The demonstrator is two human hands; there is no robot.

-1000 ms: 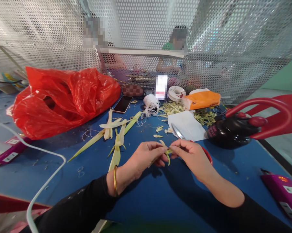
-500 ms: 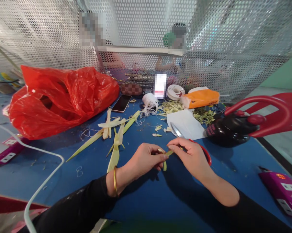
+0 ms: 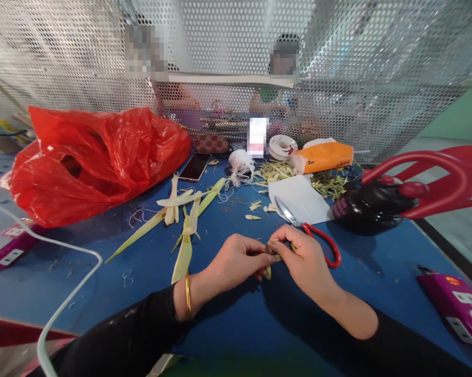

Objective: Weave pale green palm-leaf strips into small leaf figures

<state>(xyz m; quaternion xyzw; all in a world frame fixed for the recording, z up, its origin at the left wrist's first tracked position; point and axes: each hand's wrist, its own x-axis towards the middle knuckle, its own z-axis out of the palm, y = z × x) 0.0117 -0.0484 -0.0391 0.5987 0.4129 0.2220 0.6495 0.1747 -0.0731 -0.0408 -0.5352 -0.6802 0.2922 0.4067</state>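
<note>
Low over the blue table, my left hand pinches a narrow green leaf strip whose end hangs below the fingers. My right hand is closed on the same strip, its fingertips meeting those of the left; most of the strip is hidden between them. Just behind the right hand lie red-handled scissors, their blades resting on a white paper sheet. Left of my hands lie two crossed, tied pieces of pale leaf, a nearer one and a farther one.
A red plastic bag fills the back left. A phone, white string, a ribbon spool and an orange packet line the back. At right stand a black pot and a purple power strip; a white cable crosses the left.
My fingertips have come closer together, with the right hand shifted slightly left and down, covering more of the strip. More of the scissors' handle shows now.
</note>
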